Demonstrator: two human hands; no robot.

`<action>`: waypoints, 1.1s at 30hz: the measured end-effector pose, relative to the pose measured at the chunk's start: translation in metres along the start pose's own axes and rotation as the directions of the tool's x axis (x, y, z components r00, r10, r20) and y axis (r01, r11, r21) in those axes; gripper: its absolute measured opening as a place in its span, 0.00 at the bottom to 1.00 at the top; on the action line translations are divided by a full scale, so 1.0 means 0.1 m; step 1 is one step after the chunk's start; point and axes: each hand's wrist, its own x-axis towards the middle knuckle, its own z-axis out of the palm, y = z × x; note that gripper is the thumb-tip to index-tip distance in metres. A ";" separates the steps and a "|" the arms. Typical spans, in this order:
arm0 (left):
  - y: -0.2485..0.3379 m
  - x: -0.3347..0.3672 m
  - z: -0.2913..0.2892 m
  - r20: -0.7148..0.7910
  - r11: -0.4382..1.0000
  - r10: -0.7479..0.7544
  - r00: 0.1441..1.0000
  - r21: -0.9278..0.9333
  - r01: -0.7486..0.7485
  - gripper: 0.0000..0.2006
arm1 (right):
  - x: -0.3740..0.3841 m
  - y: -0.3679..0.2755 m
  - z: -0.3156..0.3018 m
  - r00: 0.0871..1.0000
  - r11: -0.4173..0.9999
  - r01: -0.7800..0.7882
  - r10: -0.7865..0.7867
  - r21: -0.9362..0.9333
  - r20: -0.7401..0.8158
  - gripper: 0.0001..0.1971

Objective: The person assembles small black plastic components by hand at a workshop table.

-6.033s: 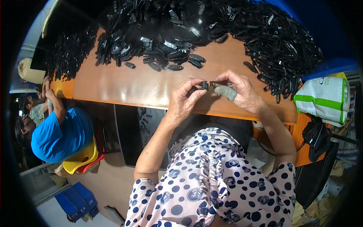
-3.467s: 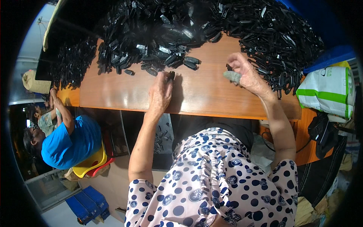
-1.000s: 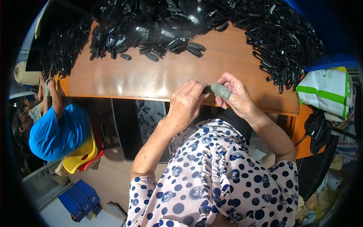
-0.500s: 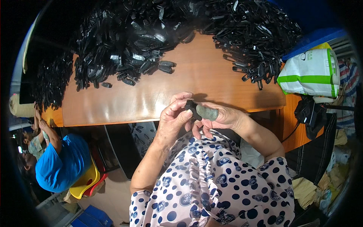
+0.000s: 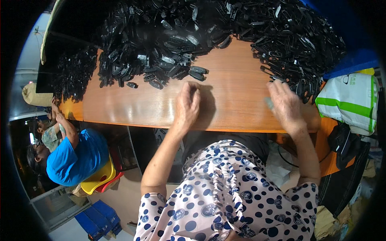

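My left hand (image 5: 188, 103) is over the wooden table (image 5: 237, 108), its fingers curled inward just below the front edge of a heap of small black plastic parts (image 5: 165, 48). Whatever it may hold is hidden by the fingers. Two loose oval black parts (image 5: 197, 73) lie just past its fingertips. At the near edge of a second heap of black clip-like parts (image 5: 297, 52) is my right hand (image 5: 286, 105), somewhat blurred. Its fingers stretch forward, and the thumb, in a grey-green knitted cover (image 5: 269, 103), stands apart from them. I see nothing between them.
A white and green bag (image 5: 348, 100) stands at the table's right end, beside a blue bin edge (image 5: 352, 64). Another person in a blue shirt (image 5: 76, 156) sits on a yellow chair (image 5: 98, 176) to the left, near more black parts (image 5: 74, 74). A blue crate (image 5: 97, 220) rests on the floor.
My hands were together at the table's front edge around a small black part. Now they are apart: the left further over the table, the right out at the right heap. The view has shifted.
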 end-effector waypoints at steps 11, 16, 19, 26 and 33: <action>0.04 0.57 -0.22 0.271 0.579 0.314 0.910 0.705 -0.409 0.09 | 0.35 0.43 0.06 0.992 0.989 0.113 -0.106 0.097 -0.074 0.07; -0.31 0.52 -0.26 0.075 0.961 0.238 0.968 0.124 -0.246 0.10 | 0.49 0.15 0.11 0.946 -0.003 -0.288 0.156 0.958 0.285 0.13; -0.04 0.28 -0.21 0.208 0.771 -0.096 0.973 -0.603 0.205 0.10 | 0.47 -0.12 0.12 0.962 -0.437 -0.200 0.082 0.877 0.260 0.21; 0.07 -0.13 -0.07 0.266 0.518 -0.070 0.962 -0.814 0.262 0.14 | 0.46 -0.60 0.23 0.957 -0.620 -0.241 -0.026 0.747 0.288 0.17; 0.16 -0.35 -0.05 -0.025 0.931 0.348 0.937 -0.109 -0.348 0.15 | 0.38 -0.95 0.24 0.942 -0.565 -0.275 0.006 0.778 0.337 0.17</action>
